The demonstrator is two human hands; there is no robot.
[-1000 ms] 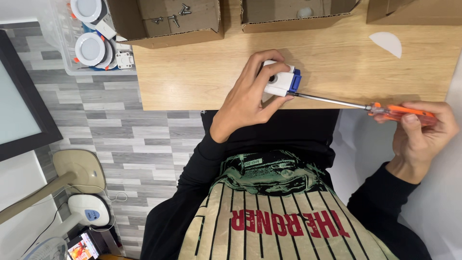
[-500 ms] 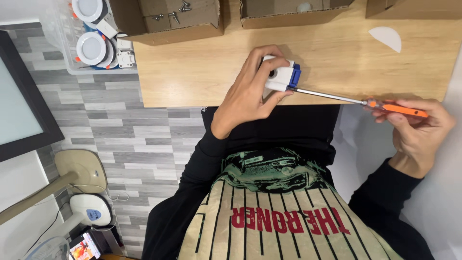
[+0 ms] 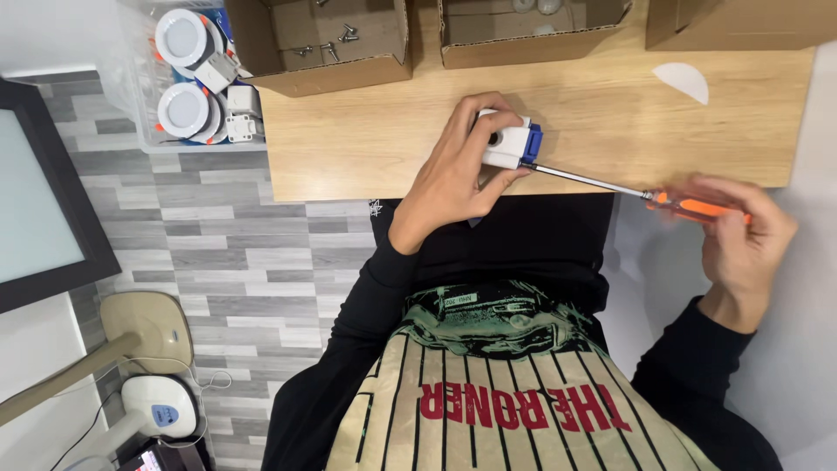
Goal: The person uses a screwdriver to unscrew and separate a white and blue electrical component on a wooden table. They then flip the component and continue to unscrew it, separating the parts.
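Your left hand (image 3: 458,170) grips the small white box with a blue end (image 3: 508,144) near the front edge of the wooden surface (image 3: 366,148). Your right hand (image 3: 741,240), off the surface's front right corner, is closed around the orange-handled screwdriver (image 3: 693,207), its tip touching the blue end.

Cardboard boxes (image 3: 331,52): three; round white lamps (image 3: 180,35): two (in bin); screwdriver (image 3: 645,196): one.

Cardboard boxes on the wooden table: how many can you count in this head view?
3, all along the table's far edge: left box holding screws, middle box, right box. All are cut off by the frame; more may lie beyond.
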